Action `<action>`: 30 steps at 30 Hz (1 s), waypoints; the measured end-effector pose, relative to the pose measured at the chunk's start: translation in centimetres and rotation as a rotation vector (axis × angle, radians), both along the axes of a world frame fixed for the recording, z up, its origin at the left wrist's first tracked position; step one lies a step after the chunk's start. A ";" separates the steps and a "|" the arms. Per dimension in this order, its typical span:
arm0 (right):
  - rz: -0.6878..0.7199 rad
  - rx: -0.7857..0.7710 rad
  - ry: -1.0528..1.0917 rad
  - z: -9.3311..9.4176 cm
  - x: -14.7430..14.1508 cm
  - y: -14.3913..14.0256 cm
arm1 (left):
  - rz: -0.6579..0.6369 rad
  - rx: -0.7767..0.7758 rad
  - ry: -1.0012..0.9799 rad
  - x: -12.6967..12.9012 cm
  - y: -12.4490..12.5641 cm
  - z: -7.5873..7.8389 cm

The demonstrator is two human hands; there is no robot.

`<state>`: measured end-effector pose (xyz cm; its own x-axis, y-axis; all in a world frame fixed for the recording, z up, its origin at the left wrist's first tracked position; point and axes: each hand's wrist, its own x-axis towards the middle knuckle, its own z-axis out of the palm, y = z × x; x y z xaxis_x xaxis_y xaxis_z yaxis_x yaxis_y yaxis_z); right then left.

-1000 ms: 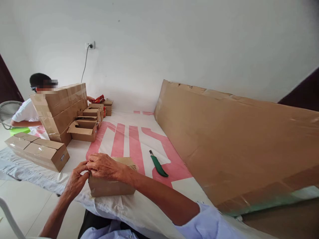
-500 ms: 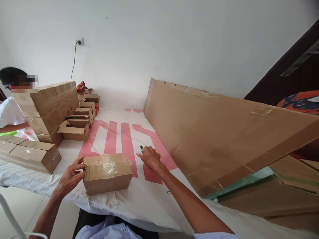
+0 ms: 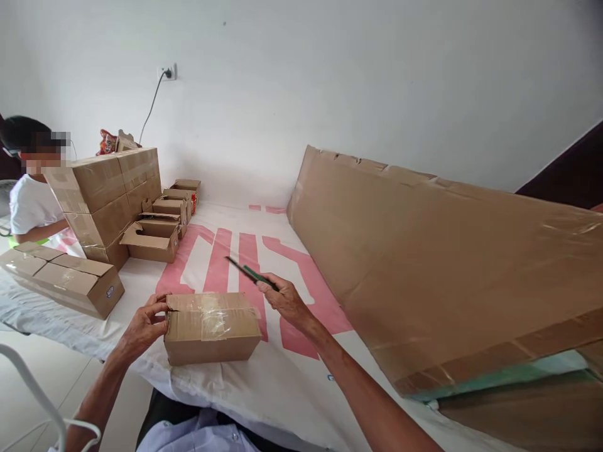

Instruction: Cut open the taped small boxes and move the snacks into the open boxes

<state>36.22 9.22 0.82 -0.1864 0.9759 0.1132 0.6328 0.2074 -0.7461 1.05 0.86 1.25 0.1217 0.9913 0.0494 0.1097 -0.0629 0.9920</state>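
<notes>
Box: taped, near side of bench | Left hand: fingers bend against box's left end, grip unclear | Right hand: fingers wrap round knife, far-right of box | Risk: leftward blade slip could cut left fingers

Wall socket — cord (thin, grey)

This is looking like a packing room: taped cartons are standing stacked at nine o'clock, a cardboard panel is rising at three (a cloth-covered table is filling six).
</notes>
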 end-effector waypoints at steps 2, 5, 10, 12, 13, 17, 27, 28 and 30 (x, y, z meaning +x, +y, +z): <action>0.285 0.007 0.195 2.4 -1.8 -1.4 | -0.006 -0.003 0.000 0.0 0.0 0.0; 0.498 0.009 0.215 5.2 -4.3 -2.9 | -0.005 0.008 0.025 0.1 -0.2 0.2; 0.569 0.018 0.120 6.9 -6.0 -3.0 | -0.020 0.036 0.055 0.2 -0.5 0.1; 0.566 0.005 0.082 7.2 -6.0 -2.8 | -0.021 0.046 0.063 0.2 -0.5 -0.1; 0.566 -0.005 0.063 7.3 -5.9 -2.7 | -0.022 0.048 0.065 0.1 -0.4 -0.2; 0.598 -0.012 -0.019 8.1 -5.7 -2.8 | -0.027 0.052 0.072 0.0 -0.3 -0.6; 0.635 0.063 -0.406 11.4 -7.6 -2.6 | -0.027 0.074 0.123 -0.1 -0.1 -0.1; 0.632 0.059 -0.458 11.8 -7.7 -2.5 | -0.026 0.071 0.134 -0.2 -0.1 -0.1; 0.633 0.042 -0.522 12.6 -7.7 -2.2 | -0.027 0.069 0.154 -0.2 -0.1 0.1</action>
